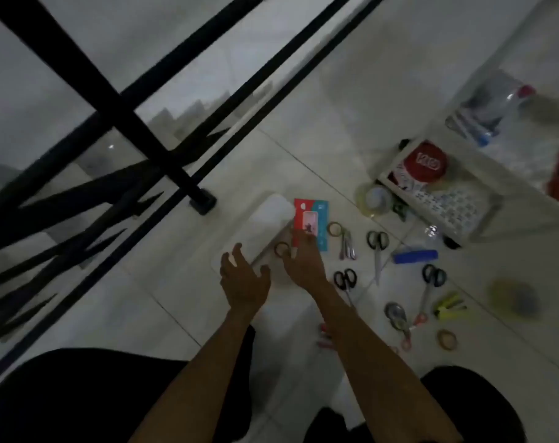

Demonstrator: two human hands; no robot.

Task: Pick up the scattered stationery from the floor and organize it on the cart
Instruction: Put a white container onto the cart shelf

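Observation:
Stationery lies scattered on the white tiled floor. My right hand (302,262) pinches the lower edge of a red and blue packet (315,219), which rests partly on a flat white slab (267,219). A small dark tape ring (281,249) sits by my thumb. Left of it, my left hand (244,279) hovers open with fingers spread and holds nothing. Black-handled scissors (378,243) lie to the right, with two more pairs (345,279) (433,278) nearer me. The white cart (431,215) stands at the right, a red lid (430,161) on its low shelf.
A black metal railing (128,123) with a post base (203,203) borders a stairwell on the left. Also on the floor are a clear tape roll (374,199), a blue bar (415,255), a yellow-green tool (449,306), a tape dispenser (396,314) and a tan ring (446,339).

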